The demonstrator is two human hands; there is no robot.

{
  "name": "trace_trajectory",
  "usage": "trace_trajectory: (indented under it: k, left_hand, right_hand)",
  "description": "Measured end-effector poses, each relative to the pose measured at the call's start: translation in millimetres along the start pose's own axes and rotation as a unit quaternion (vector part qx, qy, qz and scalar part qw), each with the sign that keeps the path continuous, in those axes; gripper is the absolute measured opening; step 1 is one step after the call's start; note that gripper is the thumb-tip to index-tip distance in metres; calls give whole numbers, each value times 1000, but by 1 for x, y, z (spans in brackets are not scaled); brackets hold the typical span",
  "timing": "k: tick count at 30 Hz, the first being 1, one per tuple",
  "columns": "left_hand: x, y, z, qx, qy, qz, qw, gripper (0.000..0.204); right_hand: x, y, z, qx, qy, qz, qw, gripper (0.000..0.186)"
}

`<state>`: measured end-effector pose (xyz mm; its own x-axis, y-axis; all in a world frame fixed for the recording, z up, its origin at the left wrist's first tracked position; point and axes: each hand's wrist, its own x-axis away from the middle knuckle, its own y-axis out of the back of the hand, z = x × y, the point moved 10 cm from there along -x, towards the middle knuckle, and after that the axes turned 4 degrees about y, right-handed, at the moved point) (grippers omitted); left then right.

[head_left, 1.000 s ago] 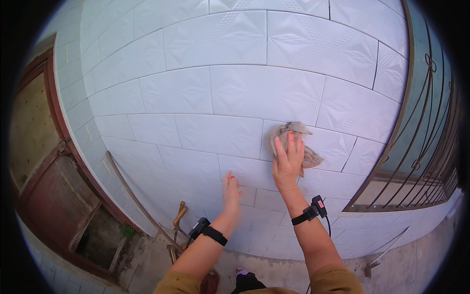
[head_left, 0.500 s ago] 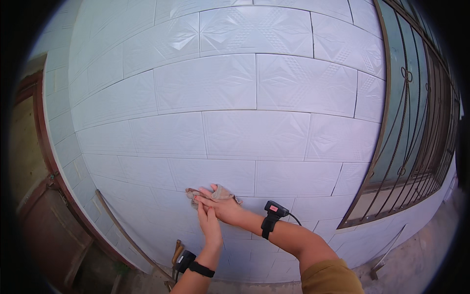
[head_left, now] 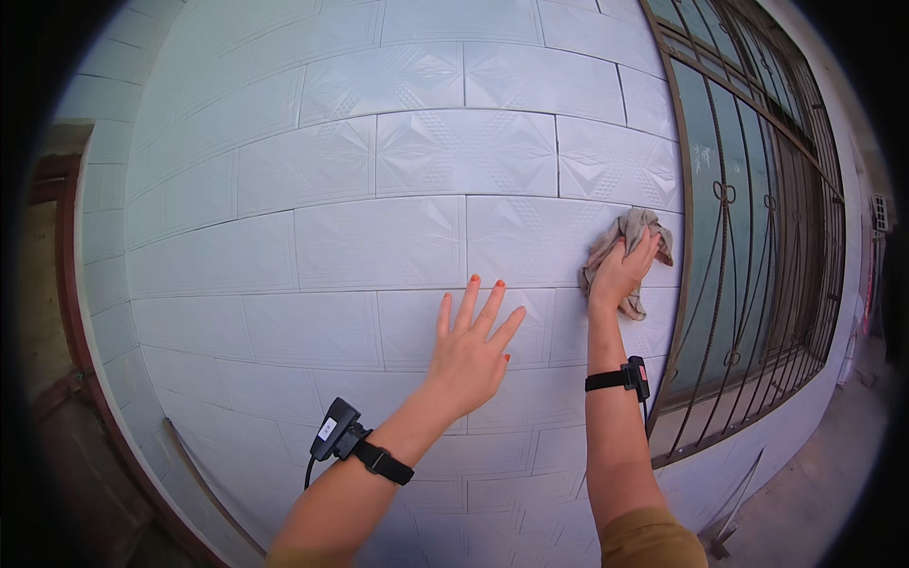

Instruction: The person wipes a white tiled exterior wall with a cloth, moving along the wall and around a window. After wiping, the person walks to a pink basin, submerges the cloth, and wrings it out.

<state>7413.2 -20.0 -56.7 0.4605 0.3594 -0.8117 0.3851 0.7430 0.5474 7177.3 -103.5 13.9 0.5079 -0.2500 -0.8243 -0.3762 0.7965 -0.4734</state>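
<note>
My right hand presses a crumpled grey-beige cloth against the white embossed-tile wall, just left of the barred window. My left hand is open, its fingers spread over the tiles to the lower left of the cloth and holding nothing; whether its palm touches the wall I cannot tell. A small black device is strapped to my left forearm, and another to my right one.
A window with metal bars stands at the right. A dark red door frame is at the far left, with a long pole leaning near it. A metal tool leans low at the right by a concrete floor.
Both hands have risen and parted since half a second ago. The right carried the cloth up and right toward the window; the left moved off it and spread open. The view has shifted.
</note>
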Motion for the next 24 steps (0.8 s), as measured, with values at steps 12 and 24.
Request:
trace_trajectory:
  k: [12, 24]
  left_hand:
    - [51, 87, 160, -85, 88, -156, 980, 61]
    - [23, 114, 232, -151, 95, -90, 980, 52]
  right_hand:
    - [230, -165, 335, -302, 565, 410, 649, 48]
    - [-196, -121, -18, 190, 61, -49, 979, 44]
